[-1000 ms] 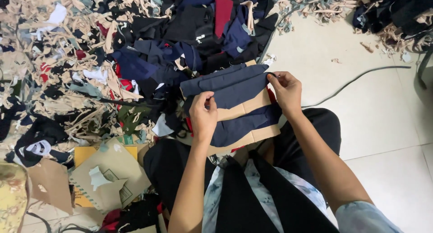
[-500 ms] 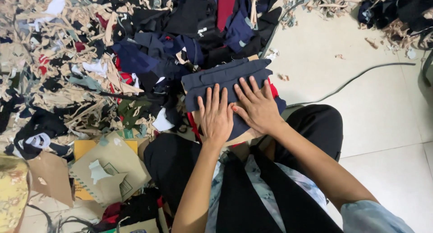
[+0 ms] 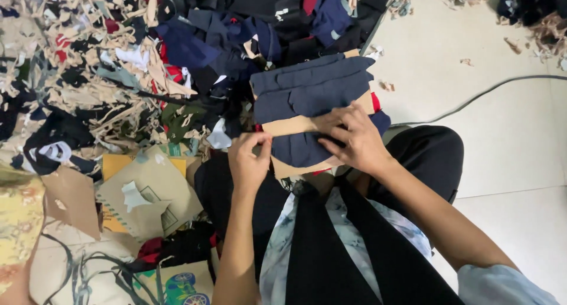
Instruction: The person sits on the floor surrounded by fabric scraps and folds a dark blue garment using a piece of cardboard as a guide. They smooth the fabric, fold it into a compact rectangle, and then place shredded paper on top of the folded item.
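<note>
Stack of navy fabric pieces (image 3: 310, 95) w/ a tan cardboard pattern (image 3: 292, 126) sandwiched in it sits on the person's lap, just in front of the knees, top edge butting against the big scrap heap. Right hand (image 3: 354, 141) lies spread over the middle of the stack, fingers wide and flat, pressing cloth and card down. Left hand (image 3: 248, 163) is at the stack's left edge, fingers narrow, thumb and forefinger pinched on the corner where card and a navy layer meet; can't tell if it's got card, cloth, or both. Cloth looks light, soft and floppy, prob. slides layer on layer; the card is the only stiff thing there, thin, would crease if bent. Best hold, I'd say, is at an edge, pinching card + cloth together, w/ the other palm flat on top so layers don't creep. Around it: heap of offcuts (image 3: 106, 63) in tan, black, red and navy to the left and ahead, more brown card templates (image 3: 150, 193) on the floor by the left knee, a dark cable (image 3: 484, 92) across the pale tiled floor (image 3: 508, 157) on the right.
</note>
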